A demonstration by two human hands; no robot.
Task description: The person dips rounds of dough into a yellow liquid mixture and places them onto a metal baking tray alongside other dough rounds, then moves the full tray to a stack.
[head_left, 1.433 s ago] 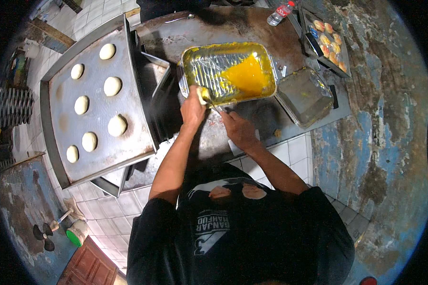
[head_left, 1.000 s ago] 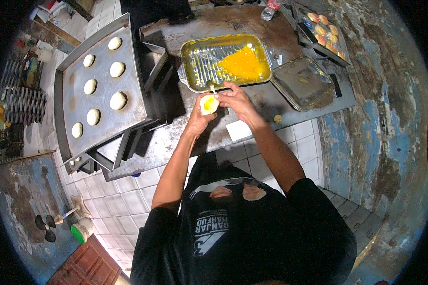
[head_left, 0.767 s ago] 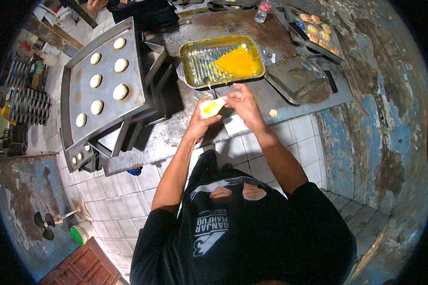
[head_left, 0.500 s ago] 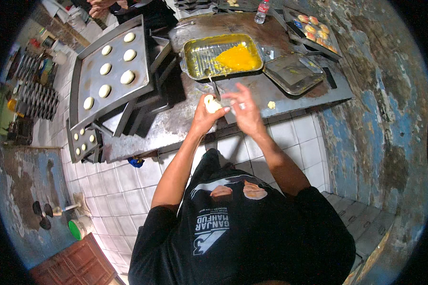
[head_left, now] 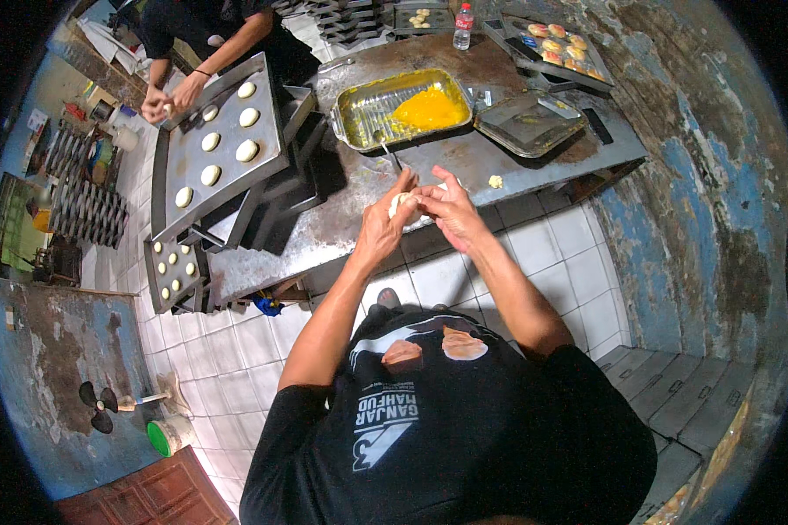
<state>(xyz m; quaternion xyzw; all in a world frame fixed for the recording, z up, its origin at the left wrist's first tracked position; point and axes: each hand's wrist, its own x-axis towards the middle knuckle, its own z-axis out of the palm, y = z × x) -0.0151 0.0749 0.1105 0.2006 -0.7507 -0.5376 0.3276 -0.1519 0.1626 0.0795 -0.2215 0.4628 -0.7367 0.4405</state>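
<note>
As the head view shows, the left hand point(head_left: 380, 231) curls its fingers round a dough piece point(head_left: 400, 204) on the near side of the yellow-smeared pan point(head_left: 364, 110); the right hand point(head_left: 453, 217) seems to pinch its edge, other fingers spread. Probably light, soft and stretchy, it suits cupping underneath and gentle rim pinches.

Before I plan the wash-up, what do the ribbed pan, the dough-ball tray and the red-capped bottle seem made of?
Ribbed pan: probably shiny metal, perhaps aluminium; bright glints line its ridges.
Dough-ball tray: likely dull grey sheet metal, given its thin straight walls.
Red-capped bottle: probably clear plastic, being see-through.
</note>
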